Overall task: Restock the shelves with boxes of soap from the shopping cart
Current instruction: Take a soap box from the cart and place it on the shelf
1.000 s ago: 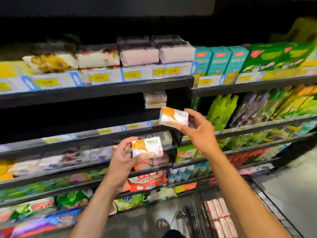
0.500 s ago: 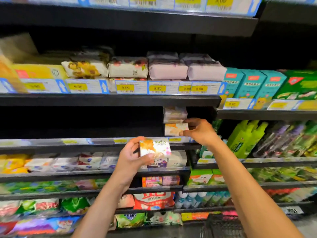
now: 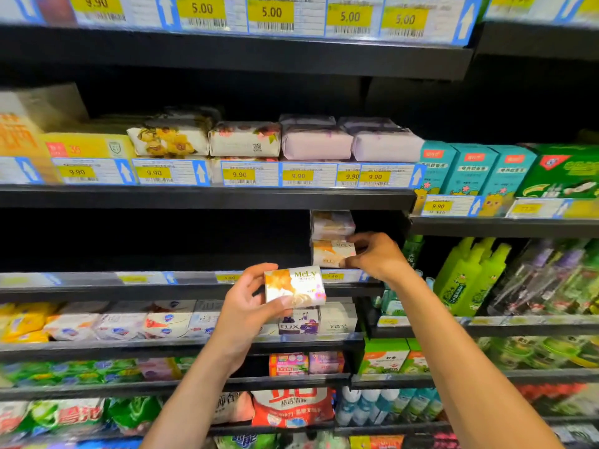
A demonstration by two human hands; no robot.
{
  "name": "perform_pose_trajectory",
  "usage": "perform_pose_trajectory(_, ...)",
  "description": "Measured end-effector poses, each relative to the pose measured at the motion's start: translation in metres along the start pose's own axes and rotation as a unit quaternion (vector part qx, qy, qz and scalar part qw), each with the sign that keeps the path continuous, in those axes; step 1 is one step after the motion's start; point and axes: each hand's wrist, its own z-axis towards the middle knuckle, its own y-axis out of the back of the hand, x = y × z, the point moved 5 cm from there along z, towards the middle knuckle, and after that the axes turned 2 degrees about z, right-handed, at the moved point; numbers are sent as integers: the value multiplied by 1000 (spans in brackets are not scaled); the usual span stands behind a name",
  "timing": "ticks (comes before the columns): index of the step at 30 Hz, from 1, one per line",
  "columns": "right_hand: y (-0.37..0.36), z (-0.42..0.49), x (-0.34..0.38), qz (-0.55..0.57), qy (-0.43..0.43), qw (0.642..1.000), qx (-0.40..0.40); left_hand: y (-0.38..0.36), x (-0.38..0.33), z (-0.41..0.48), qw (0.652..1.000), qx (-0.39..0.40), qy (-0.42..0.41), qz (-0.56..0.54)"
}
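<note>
Left hand [image 3: 244, 307]: fingers and thumb curled round soap box 1 [image 3: 295, 286], centre frame, in front of shelf [image 3: 129, 291] edge.
Right hand [image 3: 377, 257]: pinches soap box 2 [image 3: 330, 252] on shelf, right of centre, beneath stacked box [image 3: 332, 223].

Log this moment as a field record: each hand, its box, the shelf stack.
left hand: grips held soap box in front of the shelves, not yet shelved
right hand: pinches lower stacked box by its right end
stack: upper stacked box lies on the lower one
shelf: stack sits at its right end
</note>
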Motion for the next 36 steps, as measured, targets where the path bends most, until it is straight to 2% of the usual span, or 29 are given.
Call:
perform_pose_trajectory(6,-1,3,2,20,11,1000,0,-2,1,1,1000,-2,3,-7)
perform_pose_trajectory(12,1,2,5,-6,33,999,11,-1,-3,1,1000,-11,1,-7)
perform_pose_trajectory(14,8,-12,8,19,39,999,-23,0,-4,2,1000,-15,0,-5)
perform_pose_trajectory(16,16,-37,14,30,88,991,-95,0,-4,2,1000,-12,2,-3)
perform_pose_trajectory(18,17,-68,23,43,184,975,-115,-2,-5,3,1000,-5,3,-3)
perform_pose_trajectory(20,11,-93,31,61,229,970,-45,-7,-7,5,1000,-2,4,-12)
perform_pose_trajectory(23,-2,-110,39,54,243,966,66,-18,-12,7,1000,7,-4,-20)
perform_pose_trajectory(26,-1,-104,39,72,247,965,42,-30,-17,11,1000,16,-2,-24)
perform_pose_trajectory(28,7,-94,36,98,230,968,29,-34,-22,15,998,14,-30,44)
perform_pose_trajectory(30,14,-86,37,113,214,970,28,-31,-26,21,970,-19,-121,209)
perform_pose_trajectory(33,20,-64,30,101,178,979,16,-24,-26,24,873,-72,-239,419)
perform_pose_trajectory(36,25,-41,19,61,122,991,13,-30,-15,27,770,-23,-304,561)
